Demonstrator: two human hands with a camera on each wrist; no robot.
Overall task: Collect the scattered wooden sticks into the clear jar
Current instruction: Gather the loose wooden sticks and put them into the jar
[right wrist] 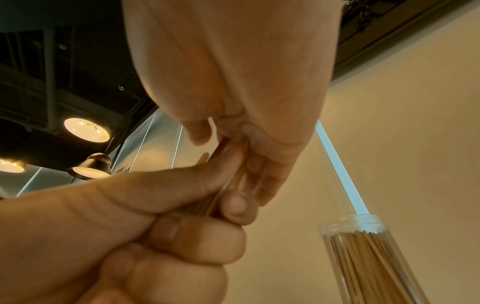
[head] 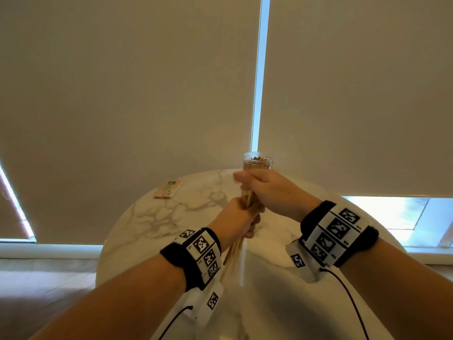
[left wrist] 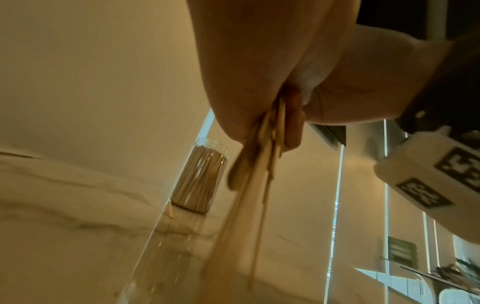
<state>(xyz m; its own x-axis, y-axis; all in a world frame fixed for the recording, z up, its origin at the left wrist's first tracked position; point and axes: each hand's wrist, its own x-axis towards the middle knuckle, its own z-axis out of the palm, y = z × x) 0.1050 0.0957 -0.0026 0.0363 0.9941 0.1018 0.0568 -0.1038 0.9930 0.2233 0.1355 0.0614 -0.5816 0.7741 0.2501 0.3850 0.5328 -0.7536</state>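
A bundle of thin wooden sticks [head: 234,251] stands nearly upright over the round marble table [head: 159,217]. My left hand [head: 239,217] grips it in a fist around the middle, and the lower ends hang blurred below the hand, the same sticks [left wrist: 262,170] showing in the left wrist view. My right hand [head: 259,187] sits just above and pinches the upper ends of the sticks [right wrist: 228,179] between thumb and fingers. The clear jar [head: 257,163] stands upright behind the hands, holding many sticks; it also appears as the jar [left wrist: 198,176] and the jar [right wrist: 369,259].
A flat packet of sticks [head: 168,190] lies at the table's far left edge. Beige roller blinds [head: 122,94] hang right behind the table. Ceiling lamps [right wrist: 87,130] show in the right wrist view.
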